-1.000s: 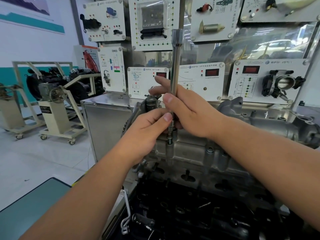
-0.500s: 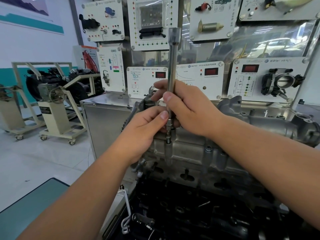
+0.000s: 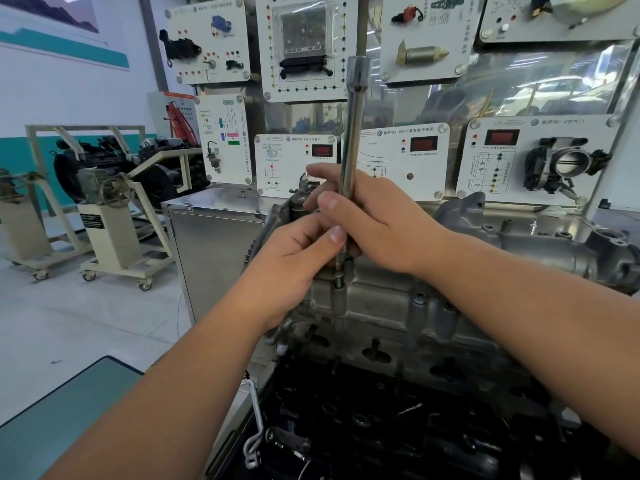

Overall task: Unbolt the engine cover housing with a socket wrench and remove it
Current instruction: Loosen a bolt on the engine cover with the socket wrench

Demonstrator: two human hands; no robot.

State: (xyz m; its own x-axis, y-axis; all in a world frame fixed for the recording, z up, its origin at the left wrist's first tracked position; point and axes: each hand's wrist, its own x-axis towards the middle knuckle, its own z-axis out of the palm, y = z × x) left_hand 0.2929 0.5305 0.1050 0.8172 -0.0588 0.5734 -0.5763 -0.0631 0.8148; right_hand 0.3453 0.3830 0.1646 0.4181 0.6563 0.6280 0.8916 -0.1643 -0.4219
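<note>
A long chrome socket wrench (image 3: 352, 133) stands almost upright, its lower tip on a bolt (image 3: 338, 282) at the top left edge of the grey aluminium engine cover housing (image 3: 398, 306). My right hand (image 3: 377, 220) is wrapped around the lower part of the shaft. My left hand (image 3: 294, 258) pinches the shaft just below, thumb against it, close above the bolt. The housing sits on the dark engine block (image 3: 398, 420), and further bolts (image 3: 418, 299) line its front edge.
White sensor training panels (image 3: 394, 157) stand right behind the engine, with a throttle body (image 3: 564, 164) on the right one. A steel cabinet (image 3: 211, 244) is on the left, a teal mat (image 3: 59, 420) lower left, and engine stands on wheels (image 3: 114, 233) on the floor.
The wrench stays on the same bolt and leans slightly more to the right at its top. Both hands keep their hold; the fingers have shifted a little on the shaft.
</note>
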